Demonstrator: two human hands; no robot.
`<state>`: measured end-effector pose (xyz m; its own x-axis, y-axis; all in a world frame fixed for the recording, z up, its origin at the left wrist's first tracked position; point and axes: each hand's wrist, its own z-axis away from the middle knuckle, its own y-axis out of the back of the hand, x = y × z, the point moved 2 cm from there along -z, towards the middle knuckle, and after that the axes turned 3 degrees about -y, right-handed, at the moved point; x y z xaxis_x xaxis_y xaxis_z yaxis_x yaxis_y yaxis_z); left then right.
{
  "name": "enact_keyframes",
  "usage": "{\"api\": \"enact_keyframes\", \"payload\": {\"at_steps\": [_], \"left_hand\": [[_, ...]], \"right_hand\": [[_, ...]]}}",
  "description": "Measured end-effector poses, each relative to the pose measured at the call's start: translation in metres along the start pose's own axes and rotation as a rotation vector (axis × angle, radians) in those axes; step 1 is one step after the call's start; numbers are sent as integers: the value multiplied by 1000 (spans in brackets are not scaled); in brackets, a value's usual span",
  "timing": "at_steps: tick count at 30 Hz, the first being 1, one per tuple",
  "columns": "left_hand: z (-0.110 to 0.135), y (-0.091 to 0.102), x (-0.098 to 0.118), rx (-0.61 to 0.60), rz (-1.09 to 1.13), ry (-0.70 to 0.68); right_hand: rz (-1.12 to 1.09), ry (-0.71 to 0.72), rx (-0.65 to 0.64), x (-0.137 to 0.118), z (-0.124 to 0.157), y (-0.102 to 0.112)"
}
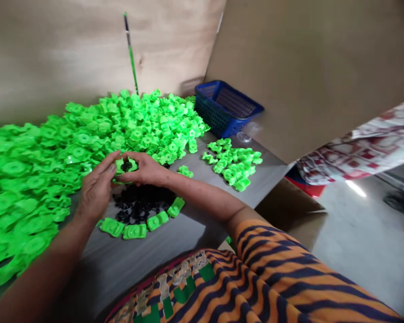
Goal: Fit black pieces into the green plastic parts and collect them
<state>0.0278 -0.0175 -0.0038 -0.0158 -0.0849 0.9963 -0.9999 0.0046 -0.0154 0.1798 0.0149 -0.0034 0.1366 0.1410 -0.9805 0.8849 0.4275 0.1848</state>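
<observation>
Between my two hands is a bright green plastic part (pixel 127 176) with a dark piece in its middle. My left hand (pixel 97 188) closes on its left side, fingers along the edge. My right hand (pixel 146 169) grips the same part from the right, thumb in front. Under my hands lies a pile of small black pieces (pixel 138 204). Several green parts (pixel 134 231) lie in a curved row along the near side of that pile. One more green part (pixel 185 171) rests just right of my right wrist.
A large heap of green parts (pixel 87 130) covers the left and back of the grey table (pixel 188 226). Another group of green parts (pixel 234 163) lies at right, near a blue basket (pixel 227 110). A thin green-and-black stick (pixel 131 56) stands at the back; a cardboard box (pixel 289 211) sits below the right edge.
</observation>
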Motion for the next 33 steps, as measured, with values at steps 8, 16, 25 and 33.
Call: {"api": "enact_keyframes", "payload": {"at_steps": [8, 16, 25, 33], "left_hand": [[17, -1, 8, -138, -424, -441], [91, -36, 30, -736, -514, -1065], [133, -71, -37, -1052, -556, -1044], [128, -71, -59, -1123, -572, -1101]], "right_hand": [[703, 41, 308, -12, 44, 79], [1376, -678, 395, -1, 143, 227], [1315, -814, 322, 33, 181, 281], [1297, -320, 841, 22, 203, 226]]}}
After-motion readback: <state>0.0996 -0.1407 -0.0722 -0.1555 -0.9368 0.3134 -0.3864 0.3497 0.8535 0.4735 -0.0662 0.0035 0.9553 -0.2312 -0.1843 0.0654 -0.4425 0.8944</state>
